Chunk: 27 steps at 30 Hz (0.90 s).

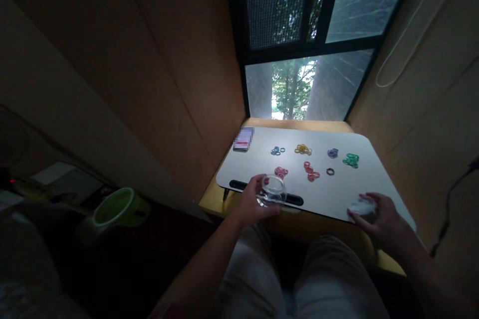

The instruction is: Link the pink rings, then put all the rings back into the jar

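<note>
A clear round jar is gripped by my left hand over the front edge of the white table. My right hand holds a whitish lid-like object, blurred, near the front right. Small rings lie sorted by colour on the tabletop: blue rings, yellow rings, purple rings and green rings towards the back, with pink rings, red rings and a dark ring closer to me.
A phone-like object lies at the table's back left corner. Behind the table is a window. A green bin stands on the left, and a cable hangs at the right wall.
</note>
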Tool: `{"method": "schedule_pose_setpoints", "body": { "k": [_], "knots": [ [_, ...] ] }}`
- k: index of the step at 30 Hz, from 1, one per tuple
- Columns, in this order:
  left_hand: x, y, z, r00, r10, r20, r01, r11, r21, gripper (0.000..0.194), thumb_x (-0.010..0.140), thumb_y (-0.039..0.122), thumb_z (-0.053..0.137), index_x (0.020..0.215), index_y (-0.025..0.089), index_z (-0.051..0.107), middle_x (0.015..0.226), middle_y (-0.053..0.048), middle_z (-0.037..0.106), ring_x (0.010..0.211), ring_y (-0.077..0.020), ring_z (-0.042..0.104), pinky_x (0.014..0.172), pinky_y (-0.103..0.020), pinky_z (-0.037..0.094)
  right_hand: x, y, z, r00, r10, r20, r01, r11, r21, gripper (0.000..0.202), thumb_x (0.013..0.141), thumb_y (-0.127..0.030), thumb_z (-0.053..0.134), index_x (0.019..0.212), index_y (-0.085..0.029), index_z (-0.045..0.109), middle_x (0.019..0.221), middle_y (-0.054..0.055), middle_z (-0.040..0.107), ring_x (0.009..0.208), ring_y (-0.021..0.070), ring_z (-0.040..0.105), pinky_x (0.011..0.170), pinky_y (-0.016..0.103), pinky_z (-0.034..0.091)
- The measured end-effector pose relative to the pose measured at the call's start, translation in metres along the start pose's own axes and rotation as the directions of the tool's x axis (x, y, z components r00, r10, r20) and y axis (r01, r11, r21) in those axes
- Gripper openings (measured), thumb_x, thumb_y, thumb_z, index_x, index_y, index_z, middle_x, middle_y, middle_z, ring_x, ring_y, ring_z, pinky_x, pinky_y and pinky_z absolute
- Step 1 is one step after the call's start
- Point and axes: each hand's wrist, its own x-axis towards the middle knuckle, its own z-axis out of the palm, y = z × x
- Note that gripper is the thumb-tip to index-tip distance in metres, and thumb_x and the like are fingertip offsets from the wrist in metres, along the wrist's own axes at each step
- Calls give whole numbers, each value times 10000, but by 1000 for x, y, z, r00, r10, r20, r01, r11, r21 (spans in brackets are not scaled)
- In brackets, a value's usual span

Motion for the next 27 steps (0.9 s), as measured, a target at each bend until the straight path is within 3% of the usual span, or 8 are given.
{"method": "schedule_pose_setpoints", "body": {
  "k": [6, 9, 12, 18, 22, 27],
  "knots": [
    [47, -21, -26, 978, 148, -145, -114, 969, 219, 967, 560, 325, 891, 1332, 188, 326, 1358, -176, 507, 1269, -297, 517, 1088, -470, 401, 13, 7, 15, 997, 59, -58, -65, 992, -107, 710, 653, -713, 565, 1146, -205, 501, 1095, 178, 674, 917, 368, 666, 749, 481, 522],
    [72, -32, -42, 974, 196, -117, -155, 944, 292, 986, 551, 347, 893, 1341, 194, 322, 1341, -162, 522, 1279, -296, 510, 1094, -470, 399, 22, 10, 17, 995, 73, -73, -84, 981, -174, 717, 668, -675, 568, 1181, -176, 515, 1104, 189, 672, 967, 382, 649, 826, 504, 503],
    [87, -49, -53, 983, 152, -101, -123, 960, 252, 977, 551, 337, 887, 1332, 203, 315, 1340, -165, 511, 1229, -290, 550, 1021, -468, 465, 28, 11, 18, 993, 61, -100, -83, 970, -227, 686, 712, -609, 553, 1216, -145, 531, 1133, 200, 662, 1031, 375, 626, 894, 503, 480],
    [92, -72, -55, 982, 146, -120, -106, 951, 289, 934, 557, 353, 879, 1308, 222, 340, 1284, -131, 548, 1178, -258, 578, 999, -442, 489, 46, -1, 15, 1000, 5, -19, -10, 976, -219, 602, 766, -480, 572, 1235, -103, 560, 1221, 198, 623, 1125, 318, 587, 964, 426, 463],
    [88, -68, -52, 979, 170, -117, -111, 912, 394, 943, 567, 388, 869, 1329, 223, 339, 1232, -108, 572, 1118, -245, 603, 972, -425, 502, 74, -20, 21, 995, 26, 92, 3, 954, -301, 443, 813, -417, 566, 1160, -150, 633, 1155, 151, 665, 1053, 280, 612, 924, 391, 466],
    [84, -60, -49, 977, 167, -136, -83, 875, 477, 929, 594, 417, 850, 1337, 208, 333, 1212, -102, 582, 1110, -243, 606, 963, -414, 497, 105, -48, 27, 972, 1, 235, 106, 888, -447, 380, 867, -398, 524, 1120, -162, 682, 1096, 134, 684, 1008, 260, 613, 855, 357, 449]
  ]
}}
